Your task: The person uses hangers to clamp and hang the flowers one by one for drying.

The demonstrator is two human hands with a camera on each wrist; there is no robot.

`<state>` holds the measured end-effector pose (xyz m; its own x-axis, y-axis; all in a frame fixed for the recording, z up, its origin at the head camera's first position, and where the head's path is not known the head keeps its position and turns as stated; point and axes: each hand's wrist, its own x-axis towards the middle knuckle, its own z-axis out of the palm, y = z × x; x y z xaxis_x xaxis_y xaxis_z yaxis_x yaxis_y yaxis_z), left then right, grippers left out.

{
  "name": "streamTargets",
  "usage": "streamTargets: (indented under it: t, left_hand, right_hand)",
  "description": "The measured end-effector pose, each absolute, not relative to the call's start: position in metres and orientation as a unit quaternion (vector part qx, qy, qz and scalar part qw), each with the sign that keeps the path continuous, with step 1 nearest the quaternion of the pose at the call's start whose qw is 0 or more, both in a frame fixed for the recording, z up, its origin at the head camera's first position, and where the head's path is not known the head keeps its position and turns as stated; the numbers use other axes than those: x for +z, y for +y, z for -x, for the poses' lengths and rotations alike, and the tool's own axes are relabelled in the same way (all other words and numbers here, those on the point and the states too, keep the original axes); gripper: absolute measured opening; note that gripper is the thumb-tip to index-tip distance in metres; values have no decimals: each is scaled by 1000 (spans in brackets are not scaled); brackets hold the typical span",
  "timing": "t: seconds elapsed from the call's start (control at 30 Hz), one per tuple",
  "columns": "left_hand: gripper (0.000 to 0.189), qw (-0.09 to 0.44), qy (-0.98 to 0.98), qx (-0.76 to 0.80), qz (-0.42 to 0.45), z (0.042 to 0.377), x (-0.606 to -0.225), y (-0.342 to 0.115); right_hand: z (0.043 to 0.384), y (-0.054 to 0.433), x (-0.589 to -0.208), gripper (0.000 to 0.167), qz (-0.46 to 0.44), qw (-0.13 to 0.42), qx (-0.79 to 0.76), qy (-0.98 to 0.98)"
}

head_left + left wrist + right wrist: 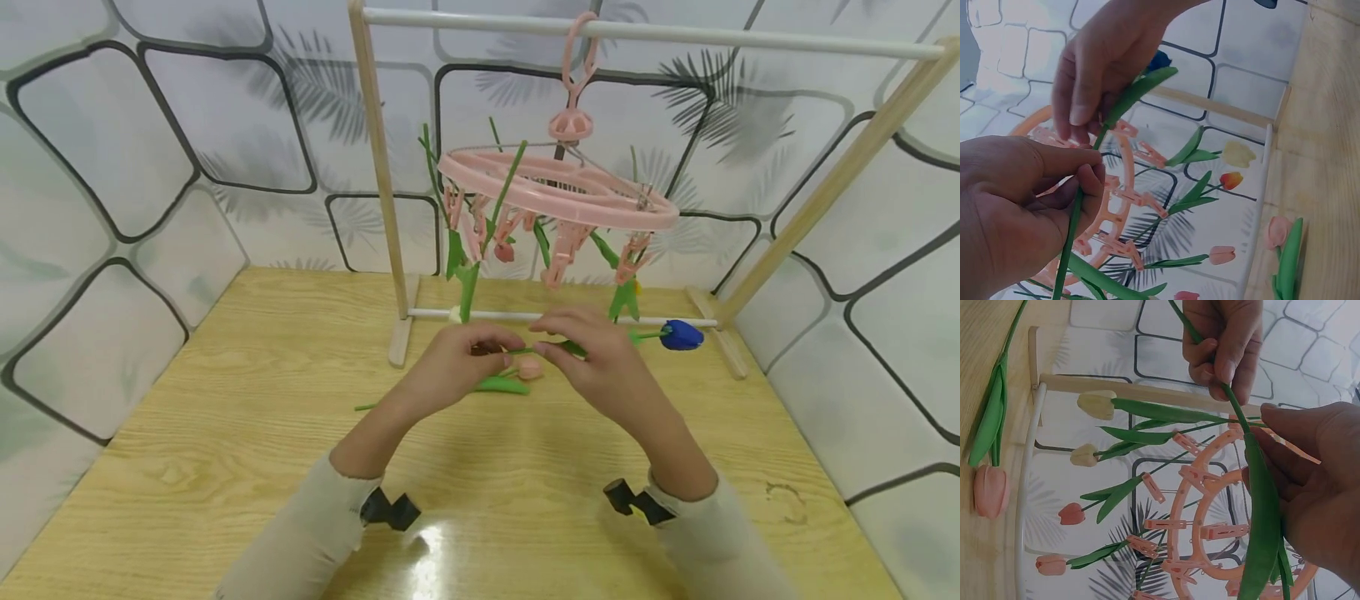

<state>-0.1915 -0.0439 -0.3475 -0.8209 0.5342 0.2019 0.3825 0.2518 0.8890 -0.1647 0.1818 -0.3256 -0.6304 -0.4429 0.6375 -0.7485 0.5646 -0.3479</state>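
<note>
My left hand (457,358) pinches the green stem of a blue tulip (681,335) between thumb and fingers. Farther up that stem, beside the long leaf (1263,515), my right hand (600,358) grips it; the blue bloom sticks out to the right. The tulip lies roughly level in the head view, above the table and in front of a round pink clip hanger (555,202). Several tulips hang bloom-down from its clips, among them a cream one (1096,404), a red-pink one (1071,514) and an orange-yellow one (1231,180).
A rack with wooden posts (381,158) and a white top bar (675,33) carries the hanger by its hook. On the wooden table (225,467), beneath my hands, lies a pink tulip (529,368). Patterned panels (247,117) enclose the back and sides.
</note>
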Motion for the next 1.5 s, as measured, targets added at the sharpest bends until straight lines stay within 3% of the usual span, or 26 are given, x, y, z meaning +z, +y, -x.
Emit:
streamTargets:
  t: [0.33,0.63,0.73,0.87,1.07,1.23,1.5]
  left_hand:
    - [21,63,807,517,-279,186,-338,-51]
    - [22,50,820,487,-296,186,-337,-48]
    - [24,19,828,466,-311,184,-335,-48]
    - [23,-63,820,455,-341,175,-329,-53]
    - [20,-137,722,546,-402,155,-311,-67]
    - [18,-137,666,602,-419,148,-307,-70]
    - [28,-77,696,613,-366,158,-325,-49]
  right_hand:
    - [172,178,-333,21,-362,178,312,-860]
    - [171,178,-333,19,-371,170,295,-864]
    - [171,179,-333,21,-376,160,295,-864]
    - [169,185,-331,28,-361,133,307,-871]
    - [164,199,-319,36,-343,116,358,-861]
    - [159,207,-311,33,-362,126,436,-814]
    - [150,201,-310,27,-352,103,530,-765]
